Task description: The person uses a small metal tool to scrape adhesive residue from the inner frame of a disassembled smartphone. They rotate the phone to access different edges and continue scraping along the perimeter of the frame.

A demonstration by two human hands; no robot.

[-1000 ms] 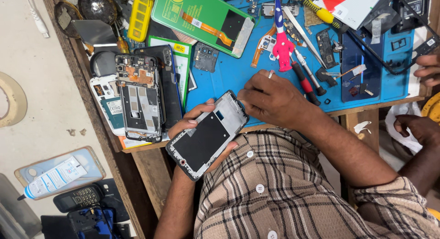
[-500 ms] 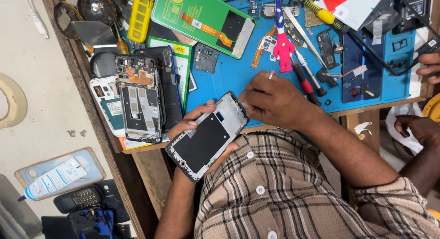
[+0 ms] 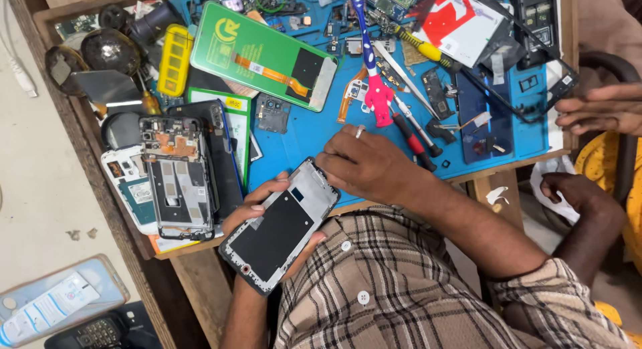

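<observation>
Lying at the far left on the floor, one clear phone case [image 3: 57, 302] with a white packet in it is seen, and above it the wooden bench [image 3: 100, 182] begins. One opened phone with bare boards [image 3: 175, 176] is laid flat near the bench's left edge, beside one yellow battery [image 3: 174, 59] and one green display panel [image 3: 264, 55] with an orange flex.

Further right, the phone frame [image 3: 279, 223] is held just off the bench's front edge, tilted, its dark inner plate facing up. It is cradled from below by the left hand [image 3: 257, 208], whose fingers are wrapped around its long sides. The right hand [image 3: 364, 163] is curled closed at the frame's top corner, fingertips pressed to it; whether a small tool or part is pinched there cannot be told.

For this step to go well, it is judged that the frame should be kept steady in the left palm, and pressure at the corner should be kept light and square, so that the thin rim is not bent.

On the blue mat [image 3: 301, 132], one pink figure-handled brush [image 3: 378, 95] and two red-handled screwdrivers [image 3: 411, 138] are counted. At the far right, two hands of another person [image 3: 602, 108] are seen, apart from the work.
</observation>
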